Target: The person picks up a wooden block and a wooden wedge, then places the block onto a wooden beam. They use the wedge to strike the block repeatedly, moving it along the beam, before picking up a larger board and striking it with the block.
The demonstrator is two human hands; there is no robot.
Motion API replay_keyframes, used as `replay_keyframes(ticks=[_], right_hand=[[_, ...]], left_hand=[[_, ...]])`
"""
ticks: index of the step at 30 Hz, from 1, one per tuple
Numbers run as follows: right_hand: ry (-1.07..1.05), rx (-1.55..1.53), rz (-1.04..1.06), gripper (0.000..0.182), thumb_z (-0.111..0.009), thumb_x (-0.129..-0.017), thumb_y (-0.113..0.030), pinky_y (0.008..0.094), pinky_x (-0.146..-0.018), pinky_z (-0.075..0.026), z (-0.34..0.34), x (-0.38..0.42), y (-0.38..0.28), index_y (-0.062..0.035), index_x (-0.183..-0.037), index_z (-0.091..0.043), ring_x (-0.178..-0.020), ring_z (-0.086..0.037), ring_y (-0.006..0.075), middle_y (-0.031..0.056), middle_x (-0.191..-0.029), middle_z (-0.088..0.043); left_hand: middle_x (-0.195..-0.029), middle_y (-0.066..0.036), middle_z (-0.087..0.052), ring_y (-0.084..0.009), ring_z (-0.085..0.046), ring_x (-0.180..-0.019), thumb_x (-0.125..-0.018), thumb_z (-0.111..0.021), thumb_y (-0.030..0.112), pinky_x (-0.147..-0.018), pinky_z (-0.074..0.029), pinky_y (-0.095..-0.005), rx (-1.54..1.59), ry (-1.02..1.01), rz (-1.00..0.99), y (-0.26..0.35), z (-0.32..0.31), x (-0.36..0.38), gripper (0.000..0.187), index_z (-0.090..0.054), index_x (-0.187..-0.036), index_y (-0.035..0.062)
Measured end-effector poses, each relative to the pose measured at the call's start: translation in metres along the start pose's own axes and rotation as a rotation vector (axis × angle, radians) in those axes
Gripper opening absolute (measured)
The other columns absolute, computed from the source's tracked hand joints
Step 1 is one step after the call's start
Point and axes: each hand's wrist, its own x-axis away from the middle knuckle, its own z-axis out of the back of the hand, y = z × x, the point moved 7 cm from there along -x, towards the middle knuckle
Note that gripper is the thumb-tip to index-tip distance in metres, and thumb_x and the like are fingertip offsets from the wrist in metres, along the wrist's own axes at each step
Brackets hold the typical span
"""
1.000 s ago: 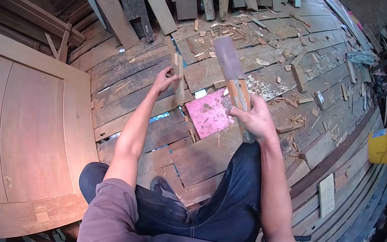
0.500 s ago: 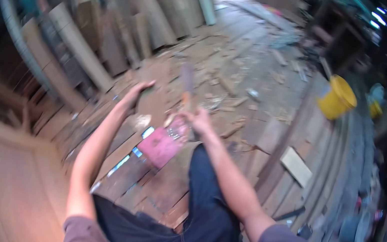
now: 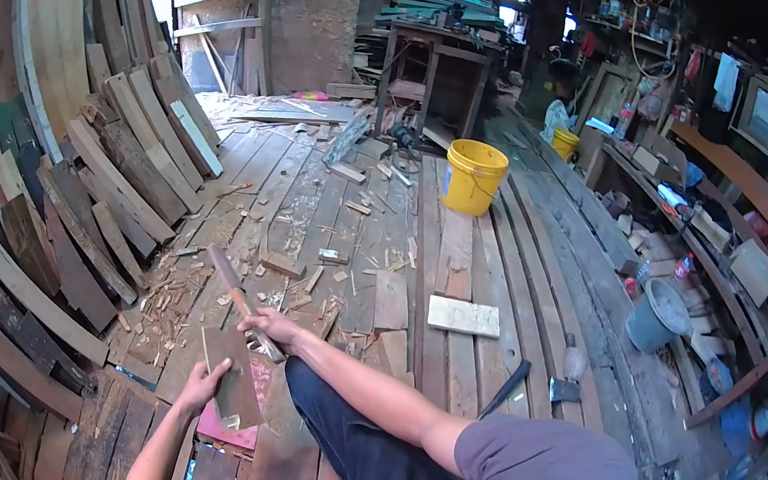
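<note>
My left hand [image 3: 202, 386] is closed on the edge of a thin brown wooden board [image 3: 238, 390], held tilted above a pink piece [image 3: 235, 432] on the floor. In my right hand [image 3: 274, 325] is a long-bladed knife [image 3: 224, 271] with an orange-brown handle, its flat blade pointing up and left. The right hand is just beyond the board, near my raised knee. The board covers part of the pink piece.
Wood chips [image 3: 167, 311] and offcuts lie ahead on the plank floor. Planks [image 3: 131, 155] lean along the left. A yellow bucket [image 3: 474, 179], a pale block [image 3: 463, 317] and a grey bucket [image 3: 659, 316] stand or lie to the right.
My left hand, open and empty before, now grips the wooden board over the pink piece. My right hand still holds the knife. The camera view has tilted up and turned.
</note>
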Motion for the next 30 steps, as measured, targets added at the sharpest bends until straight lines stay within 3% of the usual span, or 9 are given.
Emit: replay_keyframes(ticks=[1, 7, 9, 10, 12, 14, 21, 24, 30], right_hand=[[-0.033, -0.009, -0.035, 0.023, -0.069, -0.087, -0.027, 0.0294, -0.067, -0.050, -0.006, 0.005, -0.002, -0.0047, -0.092, -0.069, -0.077, -0.060, 0.0120, 0.0030, -0.085, -0.064], [-0.028, 0.149, -0.017, 0.026, -0.078, -0.077, -0.023, 0.0316, -0.070, -0.051, -0.012, 0.016, -0.011, -0.0024, -0.090, -0.069, -0.076, -0.061, 0.0139, 0.0044, -0.086, -0.065], [-0.035, 0.165, -0.007, 0.034, -0.078, -0.077, -0.022, 0.0312, -0.078, -0.052, -0.009, 0.021, -0.017, -0.0015, -0.103, -0.069, -0.088, -0.063, 0.0143, 0.0037, -0.091, -0.068], [0.148, 0.292, 0.071, 0.029, -0.076, -0.080, -0.019, 0.0332, -0.084, -0.051, 0.004, 0.030, -0.027, -0.0011, -0.102, -0.072, -0.093, -0.064, 0.0160, 0.0049, -0.095, -0.070], [0.073, 0.243, 0.150, 0.017, -0.067, -0.086, -0.016, 0.0362, -0.087, -0.051, 0.020, 0.030, -0.024, -0.0024, -0.091, -0.077, -0.092, -0.065, 0.0184, 0.0057, -0.095, -0.073], [0.012, 0.165, 0.144, 0.021, -0.062, -0.093, -0.020, 0.0364, -0.063, -0.057, 0.039, 0.032, -0.024, -0.0049, -0.091, -0.076, -0.078, -0.067, 0.0198, 0.0074, -0.102, -0.071], [0.158, -0.350, 0.060, 0.034, -0.065, -0.084, -0.034, 0.0394, -0.074, -0.058, 0.079, 0.064, -0.048, -0.0065, -0.103, -0.062, -0.087, -0.071, 0.0268, 0.0126, -0.101, -0.070], [0.157, -0.456, 0.086, 0.028, -0.064, -0.085, -0.031, 0.0390, -0.070, -0.059, 0.101, 0.069, -0.053, -0.0055, -0.096, -0.060, -0.084, -0.070, 0.0288, 0.0182, -0.104, -0.067], [0.183, -0.703, 0.142, 0.036, -0.055, -0.085, -0.036, 0.0345, -0.048, -0.043, 0.126, 0.070, -0.046, -0.0029, -0.100, -0.055, -0.053, -0.050, 0.0205, 0.0101, -0.076, -0.055]], left_hand=[[-0.089, -0.002, -0.066, -0.0101, -0.058, -0.074, -0.096, -0.063, 0.040, -0.064, -0.045, -0.0280, 0.021, 0.072, -0.009, 0.000, 0.003, -0.005, 0.041, -0.066, -0.108, 0.0012], [-0.105, -0.008, -0.068, -0.0154, -0.066, -0.090, -0.099, -0.060, 0.030, -0.079, -0.054, -0.0314, 0.164, -0.022, -0.150, 0.021, 0.001, -0.020, 0.035, -0.060, -0.118, 0.0001], [-0.091, -0.004, -0.066, -0.0116, -0.062, -0.074, -0.096, -0.065, 0.031, -0.063, -0.051, -0.0279, 0.285, 0.012, -0.152, 0.022, -0.008, -0.021, 0.037, -0.060, -0.117, 0.0011], [-0.083, 0.000, -0.061, -0.0090, -0.056, -0.066, -0.095, -0.067, 0.033, -0.056, -0.044, -0.0258, 0.192, -0.002, -0.068, 0.014, -0.008, -0.031, 0.033, -0.061, -0.109, 0.0037], [-0.066, 0.008, -0.044, -0.0045, -0.038, -0.051, -0.091, -0.072, 0.038, -0.042, -0.024, -0.0235, 0.083, -0.031, -0.003, 0.021, -0.011, -0.024, 0.031, -0.058, -0.092, 0.0099], [-0.070, 0.007, -0.049, -0.0032, -0.040, -0.057, -0.091, -0.071, 0.037, -0.048, -0.031, -0.0219, -0.001, -0.097, -0.120, 0.037, -0.025, -0.024, 0.034, -0.062, -0.102, 0.0063], [-0.102, 0.002, -0.065, -0.0040, -0.059, -0.081, -0.094, -0.069, 0.030, -0.065, -0.043, -0.0182, 0.138, -0.126, -0.107, 0.059, -0.044, -0.037, 0.038, -0.061, -0.122, 0.0054], [-0.111, -0.001, -0.065, -0.0073, -0.063, -0.096, -0.096, -0.065, 0.028, -0.079, -0.051, -0.0240, 0.200, -0.221, -0.041, 0.064, -0.049, -0.040, 0.040, -0.057, -0.129, 0.0063], [-0.104, 0.000, -0.064, -0.0087, -0.062, -0.094, -0.096, -0.065, 0.031, -0.080, -0.050, -0.0262, 0.130, -0.109, -0.028, 0.097, -0.038, -0.041, 0.034, -0.059, -0.120, 0.0067]])
